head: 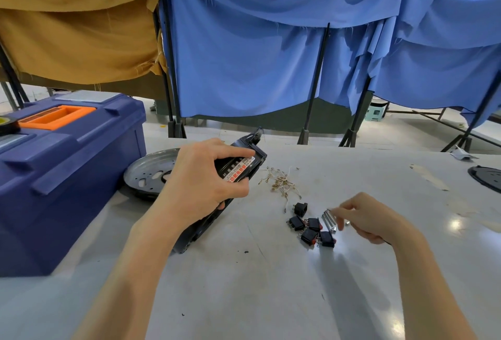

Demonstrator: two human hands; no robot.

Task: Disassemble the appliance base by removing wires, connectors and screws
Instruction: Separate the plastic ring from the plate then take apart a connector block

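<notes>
Left grip (200, 179) clasps tilted black plastic appliance base (244, 164); right grip (371, 217), pinching lightly, could drop its small silver metal part (331, 217).

Only readable thing is the sticker (238, 168) near the upper end of the black appliance base (199, 231). It has big red Chinese characters, looks like 功能电热锅, with the start hidden under the left hand (201, 177). The smaller line above reads something like JCDS-2100, pretty fuzzy. The tiny print beside it is unreadable.
</notes>
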